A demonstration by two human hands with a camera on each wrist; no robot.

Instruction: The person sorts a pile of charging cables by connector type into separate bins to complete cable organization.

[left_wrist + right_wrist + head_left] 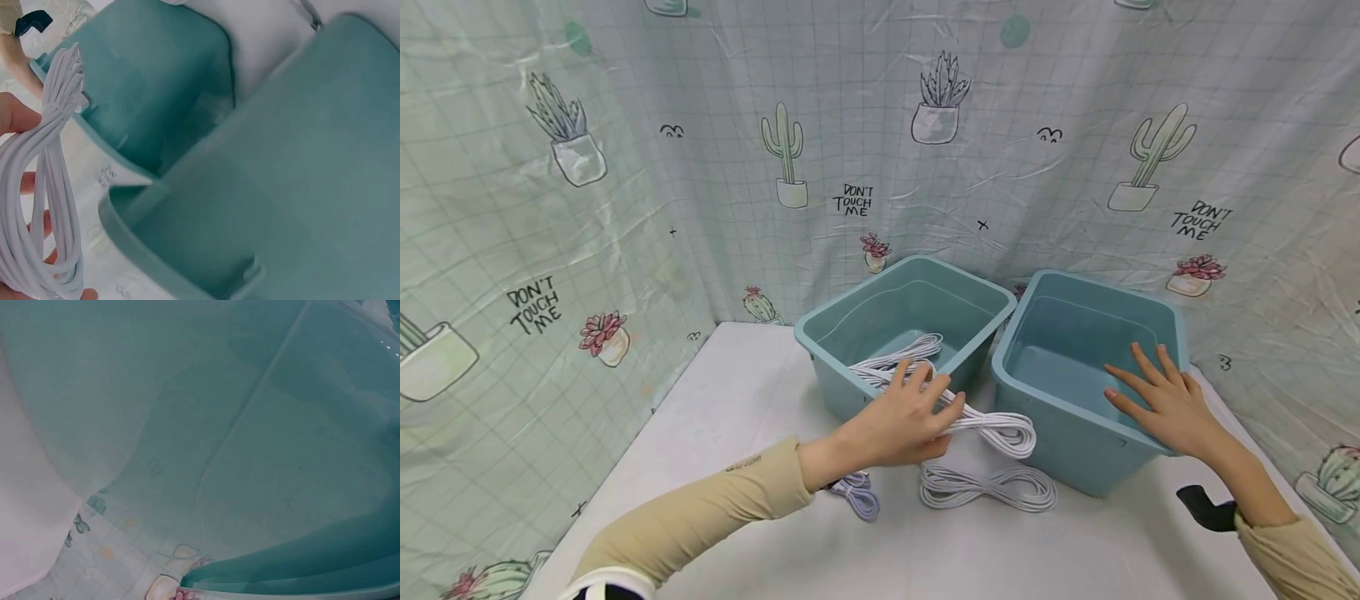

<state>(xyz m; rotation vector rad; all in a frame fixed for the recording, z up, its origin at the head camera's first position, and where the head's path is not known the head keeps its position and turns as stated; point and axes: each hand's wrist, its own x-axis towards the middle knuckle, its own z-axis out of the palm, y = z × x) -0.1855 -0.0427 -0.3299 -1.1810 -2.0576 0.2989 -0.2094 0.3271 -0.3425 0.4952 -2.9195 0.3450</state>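
Note:
My left hand (898,421) grips a coiled white cable (1003,429), tied at its middle, above the near rim of the left teal bin (838,379). In the left wrist view, the thumb and fingers curl round this white bundle (53,162). More white cable (925,343) shows inside that bin; whether it belongs to the held bundle is hard to tell. With fingers spread and fairly straight, my right hand (1176,408) lies over the near right rim of the right teal bin (1075,450). The right wrist view shows mostly teal bin wall (250,437), not the hand.
Another tied white cable (988,487) lies on the white table (760,542) in front of the bins. A small lilac cable (859,496) lies to its left, partly behind the left forearm. A cactus-print curtain (865,133) encloses the back and sides.

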